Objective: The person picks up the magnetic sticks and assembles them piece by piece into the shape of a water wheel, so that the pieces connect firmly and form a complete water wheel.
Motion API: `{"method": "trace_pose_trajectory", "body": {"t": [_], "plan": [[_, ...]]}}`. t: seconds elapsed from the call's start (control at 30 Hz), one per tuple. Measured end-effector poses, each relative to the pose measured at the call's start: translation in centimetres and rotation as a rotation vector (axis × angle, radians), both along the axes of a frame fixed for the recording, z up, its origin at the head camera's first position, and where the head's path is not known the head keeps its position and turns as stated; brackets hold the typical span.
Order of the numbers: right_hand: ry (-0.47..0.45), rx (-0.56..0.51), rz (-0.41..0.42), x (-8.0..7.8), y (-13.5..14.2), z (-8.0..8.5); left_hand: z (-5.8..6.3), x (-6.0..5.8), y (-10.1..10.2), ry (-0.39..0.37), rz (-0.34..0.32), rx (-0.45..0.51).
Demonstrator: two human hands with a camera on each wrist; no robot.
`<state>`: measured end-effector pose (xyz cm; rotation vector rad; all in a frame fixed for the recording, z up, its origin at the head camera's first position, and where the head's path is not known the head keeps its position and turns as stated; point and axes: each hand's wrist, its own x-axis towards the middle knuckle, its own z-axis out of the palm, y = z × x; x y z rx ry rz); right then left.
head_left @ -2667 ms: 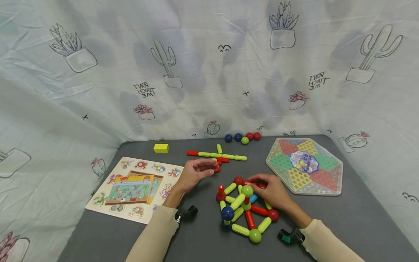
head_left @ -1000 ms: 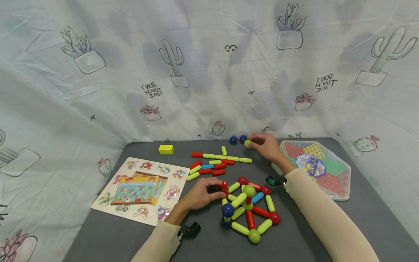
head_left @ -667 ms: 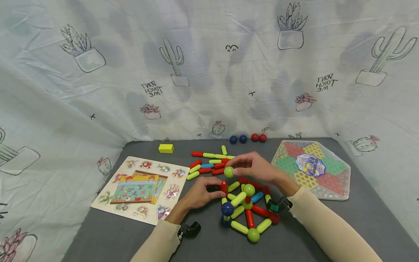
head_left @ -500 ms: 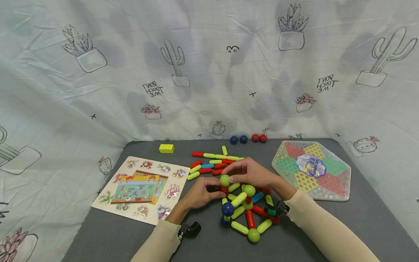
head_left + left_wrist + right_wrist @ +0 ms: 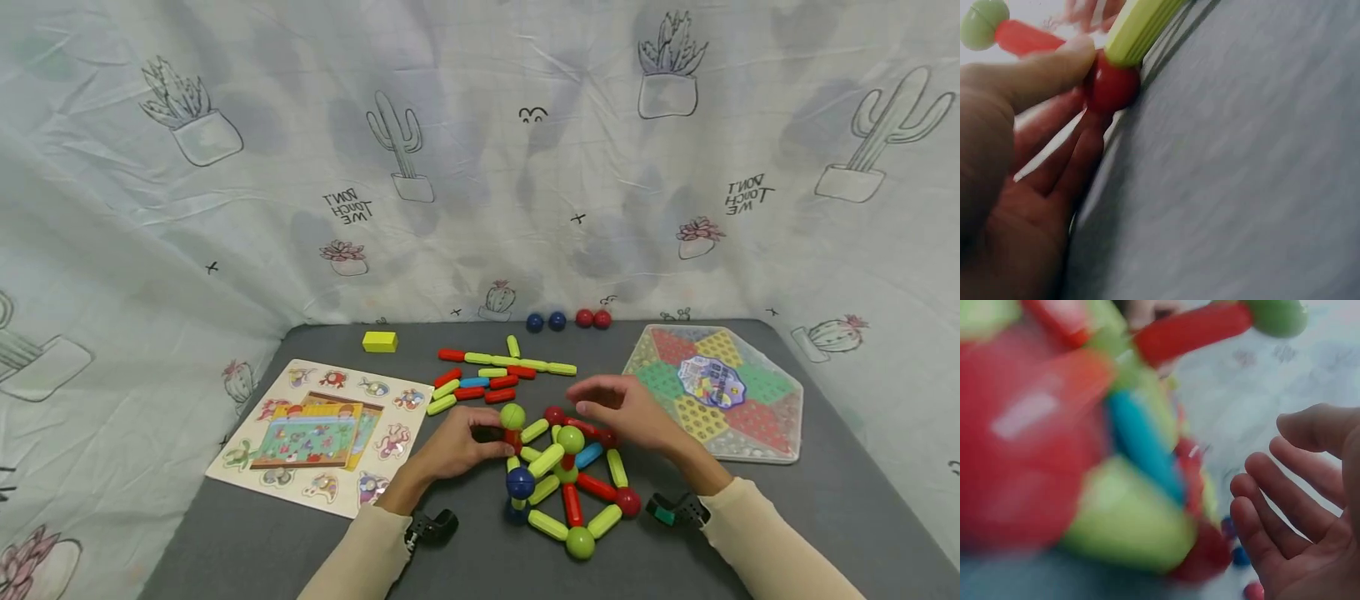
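Note:
A structure of colored rods and balls [image 5: 547, 487] lies on the grey table. At its left corner my left hand [image 5: 457, 446] pinches a red ball [image 5: 1117, 87] between thumb and fingers, as the left wrist view shows. From that ball a red rod [image 5: 512, 437] stands up, with a green ball [image 5: 513, 417] on its top end. My right hand [image 5: 630, 410] hovers over the structure's far right side, fingers relaxed and holding nothing. In the right wrist view a blue rod [image 5: 1144, 447] and blurred red and green parts fill the left side.
Behind the structure lie loose rods [image 5: 469, 393] and a long row of rods [image 5: 517, 362]. Blue balls [image 5: 557, 321] and red balls [image 5: 602, 319] sit at the back edge. A picture board [image 5: 307, 492] is at left, a yellow block [image 5: 380, 342] behind it, a hexagonal game box [image 5: 701, 417] at right.
My right hand fetched a green ball from the back edge, set it on the upright red rod, let go and drew away right. My left hand came down to the structure's left corner.

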<state>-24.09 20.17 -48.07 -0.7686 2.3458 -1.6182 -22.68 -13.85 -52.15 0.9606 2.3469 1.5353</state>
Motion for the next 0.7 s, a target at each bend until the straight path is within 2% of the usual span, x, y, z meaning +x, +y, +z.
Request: {"method": "trace_pose_trajectory", "body": {"t": [0.1, 0.2, 0.33, 0.43, 0.5, 0.57, 0.63, 0.7], "plan": [[0.027, 0.015, -0.003, 1.0, 1.8, -1.6, 0.3, -0.5, -0.6, -0.063, -0.048, 0.064], [-0.002, -0.024, 0.002, 1.7, 2.8, -2.8, 0.6, -1.3, -1.3, -0.131, -0.06, 0.146], [-0.034, -0.073, -0.004, 2.0, 2.8, -3.8, 0.8, -2.3, -2.0, -0.125, 0.006, 0.201], [-0.04, -0.082, -0.014, 2.0, 2.6, -4.1, 0.6, -3.0, -1.5, -0.073, 0.11, 0.195], [-0.046, -0.082, -0.02, 2.1, 2.5, -4.2, 0.6, -3.2, -0.7, -0.014, 0.196, 0.129], [-0.063, -0.082, -0.027, 2.1, 2.5, -4.2, 0.7, -3.3, 0.1, 0.069, 0.269, 0.006], [-0.067, -0.08, -0.032, 2.1, 2.6, -4.1, 0.9, -3.3, 1.0, 0.175, 0.307, -0.147], [-0.069, -0.078, -0.034, 2.1, 2.6, -4.1, 1.1, -3.3, 1.8, 0.29, 0.314, -0.294]]}}
